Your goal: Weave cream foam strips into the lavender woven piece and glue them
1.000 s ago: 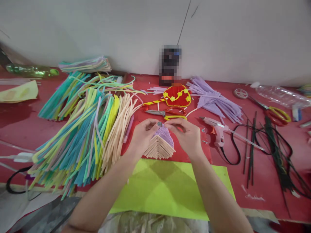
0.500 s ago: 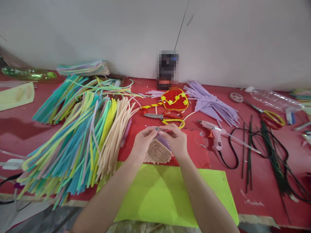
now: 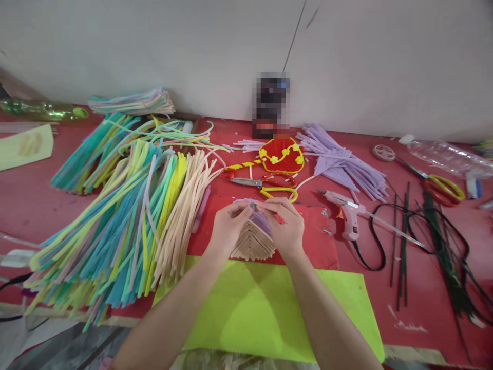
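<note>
A fan-shaped piece of beige and purple pipe cleaners (image 3: 252, 240), laid in chevrons, sits below and between my hands. My left hand (image 3: 230, 224) closes in a pinch over its upper left side, a dark-painted thumbnail showing. Opposite, my right hand (image 3: 285, 226) pinches with its fingertips close to the left ones. Something small and red shows against the right palm. What the fingertips hold is too small and covered to make out. Just beyond lie scissors (image 3: 277, 186) with red and yellow handles, and a red pipe-cleaner fan with yellow flowers (image 3: 283, 156).
Bundled coloured pipe cleaners (image 3: 111, 226) cover the left side; purple ones (image 3: 342, 159) lie at the back. A pink glue gun (image 3: 344, 210), dark wires (image 3: 442, 252), and second scissors (image 3: 439, 187) are on the right. A yellow-green sheet (image 3: 269, 308) lies under my forearms.
The view has shifted slightly, so the things on the right sit further right. My right hand has turned a little, showing the red bit at its palm. Both hands stay pinched together.
</note>
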A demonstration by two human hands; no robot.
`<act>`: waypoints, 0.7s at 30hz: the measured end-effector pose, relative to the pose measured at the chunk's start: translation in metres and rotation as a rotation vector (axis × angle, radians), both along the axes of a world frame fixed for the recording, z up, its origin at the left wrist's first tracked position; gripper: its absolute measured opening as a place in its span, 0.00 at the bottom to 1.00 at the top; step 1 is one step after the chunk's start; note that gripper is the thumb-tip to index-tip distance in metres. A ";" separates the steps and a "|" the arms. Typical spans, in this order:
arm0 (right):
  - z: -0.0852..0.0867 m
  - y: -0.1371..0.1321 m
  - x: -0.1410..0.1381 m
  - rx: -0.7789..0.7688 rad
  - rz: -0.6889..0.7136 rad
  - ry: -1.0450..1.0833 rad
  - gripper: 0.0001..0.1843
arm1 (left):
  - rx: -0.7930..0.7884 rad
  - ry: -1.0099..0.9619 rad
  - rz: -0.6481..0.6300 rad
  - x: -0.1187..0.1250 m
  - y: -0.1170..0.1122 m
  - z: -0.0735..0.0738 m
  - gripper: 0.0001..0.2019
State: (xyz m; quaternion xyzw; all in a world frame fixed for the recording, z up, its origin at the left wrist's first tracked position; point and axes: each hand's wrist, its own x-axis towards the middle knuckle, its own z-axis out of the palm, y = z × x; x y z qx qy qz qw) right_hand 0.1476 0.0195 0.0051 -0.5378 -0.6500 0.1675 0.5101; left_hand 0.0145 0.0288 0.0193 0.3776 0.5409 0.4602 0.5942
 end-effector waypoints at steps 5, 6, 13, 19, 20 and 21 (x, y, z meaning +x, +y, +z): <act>0.001 0.001 0.001 0.007 -0.007 -0.005 0.08 | 0.067 0.113 -0.022 0.000 -0.001 -0.003 0.07; 0.001 0.001 0.001 0.000 -0.009 -0.001 0.08 | 0.075 0.121 -0.026 0.000 -0.001 -0.003 0.07; 0.005 0.001 -0.002 -0.059 -0.036 0.044 0.07 | 0.154 0.153 -0.093 -0.002 -0.001 -0.001 0.07; 0.012 0.007 0.023 -0.029 -0.176 -0.024 0.07 | 0.202 0.216 -0.048 -0.011 0.002 0.003 0.08; 0.013 0.009 0.034 -0.040 -0.220 -0.058 0.08 | 0.205 0.225 -0.025 -0.012 0.003 0.005 0.08; 0.012 0.011 0.046 -0.040 -0.296 -0.085 0.10 | 0.204 0.227 -0.004 -0.014 0.004 0.006 0.08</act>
